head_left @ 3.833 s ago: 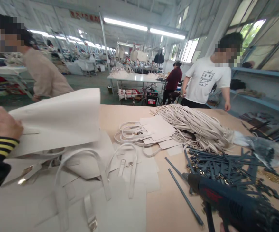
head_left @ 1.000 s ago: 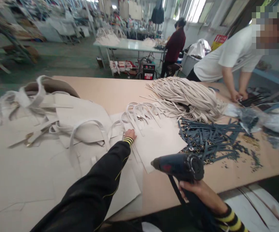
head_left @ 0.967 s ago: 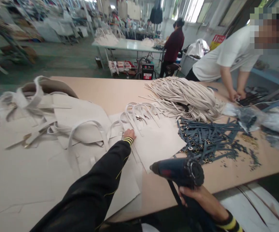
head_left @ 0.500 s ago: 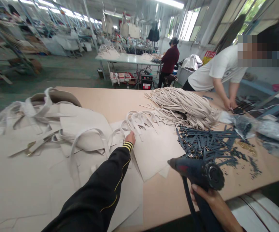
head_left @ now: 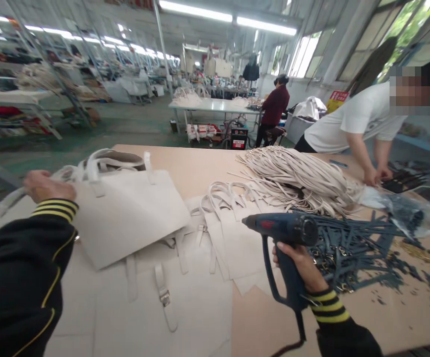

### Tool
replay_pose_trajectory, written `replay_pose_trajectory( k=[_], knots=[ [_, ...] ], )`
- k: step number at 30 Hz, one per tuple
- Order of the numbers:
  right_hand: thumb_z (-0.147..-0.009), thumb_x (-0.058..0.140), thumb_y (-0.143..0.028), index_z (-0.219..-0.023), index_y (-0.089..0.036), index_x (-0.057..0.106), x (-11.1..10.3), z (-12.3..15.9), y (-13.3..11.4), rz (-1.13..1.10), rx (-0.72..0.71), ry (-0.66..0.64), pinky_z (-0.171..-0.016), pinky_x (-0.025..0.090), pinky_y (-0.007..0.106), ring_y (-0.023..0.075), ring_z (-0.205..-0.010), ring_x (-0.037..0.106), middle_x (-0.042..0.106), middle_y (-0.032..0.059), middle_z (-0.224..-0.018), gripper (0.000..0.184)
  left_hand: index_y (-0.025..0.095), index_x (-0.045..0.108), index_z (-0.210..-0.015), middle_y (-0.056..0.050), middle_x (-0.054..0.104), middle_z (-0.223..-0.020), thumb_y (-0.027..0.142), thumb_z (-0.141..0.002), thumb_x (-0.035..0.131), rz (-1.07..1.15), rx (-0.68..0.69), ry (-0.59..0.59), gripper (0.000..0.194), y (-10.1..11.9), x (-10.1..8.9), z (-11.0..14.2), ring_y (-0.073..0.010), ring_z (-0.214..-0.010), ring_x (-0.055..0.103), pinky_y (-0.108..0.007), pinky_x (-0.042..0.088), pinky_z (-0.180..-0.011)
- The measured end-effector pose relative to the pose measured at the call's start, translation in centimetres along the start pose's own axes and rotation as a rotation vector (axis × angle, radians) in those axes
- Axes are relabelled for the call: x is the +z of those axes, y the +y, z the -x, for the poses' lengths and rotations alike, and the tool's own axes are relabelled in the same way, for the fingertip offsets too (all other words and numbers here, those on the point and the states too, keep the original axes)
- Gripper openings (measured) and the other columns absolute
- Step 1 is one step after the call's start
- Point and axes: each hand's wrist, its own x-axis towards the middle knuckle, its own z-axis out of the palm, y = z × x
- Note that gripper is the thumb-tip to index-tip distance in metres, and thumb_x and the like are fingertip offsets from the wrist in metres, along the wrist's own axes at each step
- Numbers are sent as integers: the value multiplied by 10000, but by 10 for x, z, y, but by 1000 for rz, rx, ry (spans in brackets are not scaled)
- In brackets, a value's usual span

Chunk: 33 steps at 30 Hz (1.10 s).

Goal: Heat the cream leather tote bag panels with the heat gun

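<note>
My left hand [head_left: 49,187], slightly blurred, is closed at the upper left corner of a cream bag panel [head_left: 133,215] that has a strap handle. The panel slants over a pile of similar pieces; the fingertips are partly hidden. In my right hand [head_left: 302,263] is a dark blue heat gun [head_left: 281,229], fingers wrapped round its grip and nozzle pointing left. Below the nozzle lie more cream panels with handles [head_left: 242,243]. A cream buckle strap [head_left: 165,297] rests on the flat cream sheets in front of me.
Beyond the heat gun lie a bundle of thin cream straps [head_left: 304,176] and a heap of dark blue buckle straps [head_left: 352,248]. Clear plastic bags [head_left: 404,210] sit at the right. A person in a white shirt [head_left: 363,116] leans over the far right side, handling dark pieces.
My left hand has gone from the middle panels to the far left, where a cream panel now slants over the pile. The heat gun has moved up and left. The view has shifted too.
</note>
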Motion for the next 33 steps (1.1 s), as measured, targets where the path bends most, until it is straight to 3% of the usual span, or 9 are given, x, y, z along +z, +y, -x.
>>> replay_pose_trajectory(
  k=[4, 7, 10, 13, 16, 19, 26, 29, 33],
  knots=[
    [-682, 643, -343, -635, -117, 601, 50, -64, 9, 6, -31, -66, -456, 490, 241, 133, -484, 572, 606, 27, -569, 234, 141, 478, -1046, -94, 542, -992, 219, -781, 405, 20, 34, -6, 286, -23, 8, 40, -226, -994, 492, -452, 389, -903],
    [-656, 661, -342, -592, -100, 614, 56, -89, 12, 44, -4, -77, -438, 493, 252, 145, -455, 574, 613, 50, -525, 255, 144, 501, -1007, -102, 566, -978, 178, -768, 396, 70, 62, -59, 263, -29, 24, 65, -210, -965, 518, -413, 411, -896],
    [-672, 648, -349, -602, -105, 615, 42, -92, 7, 77, -4, -34, -436, 494, 233, 136, -449, 575, 615, 43, -513, 256, 159, 529, -941, -75, 604, -932, 169, -779, 390, 195, 7, -312, 214, -2, 67, 98, -162, -904, 556, -307, 444, -850],
    [-684, 640, -341, -639, -123, 607, 28, -88, -3, 103, -20, 29, -435, 496, 206, 120, -461, 579, 624, 23, -549, 225, 167, 533, -933, -54, 626, -925, 165, -796, 397, 293, -192, -614, 193, 44, 124, 123, -130, -869, 577, -240, 442, -798],
    [-681, 642, -339, -657, -116, 612, 21, -90, -8, 128, 11, 9, -438, 508, 225, 140, -483, 598, 637, 43, -583, 227, 129, 542, -904, -95, 639, -895, 141, -786, 412, 243, -353, -661, 176, 79, 174, 126, -154, -861, 593, -241, 435, -760],
    [-682, 639, -346, -646, -110, 608, 13, -97, -8, 137, 17, 21, -436, 512, 237, 152, -483, 602, 634, 51, -573, 240, 109, 548, -872, -134, 640, -860, 175, -773, 453, 170, -490, -678, 153, 93, 205, 118, -203, -850, 603, -268, 430, -717],
    [-670, 646, -325, -672, -124, 602, -26, -103, -11, 145, -31, 121, -401, 493, 222, 136, -445, 583, 632, 36, -564, 206, 116, 532, -893, -115, 625, -926, 214, -749, 497, 156, -550, -688, 177, 98, 220, 109, -182, -859, 586, -251, 414, -737],
    [-662, 645, -325, -649, -119, 606, -31, -103, -10, 145, -36, 143, -394, 489, 227, 144, -441, 585, 626, 41, -545, 210, 115, 547, -865, -106, 630, -894, 241, -759, 481, 183, -543, -670, 177, 99, 218, 104, -183, -850, 581, -252, 417, -731],
    [-648, 642, -288, -614, -135, 573, -36, -111, -8, 141, -90, 274, -352, 452, 200, 126, -395, 555, 583, 4, -474, 171, 123, 581, -811, -77, 645, -834, 207, -750, 467, 245, -531, -625, 154, 101, 213, 95, -155, -802, 588, -220, 422, -716]
  ],
)
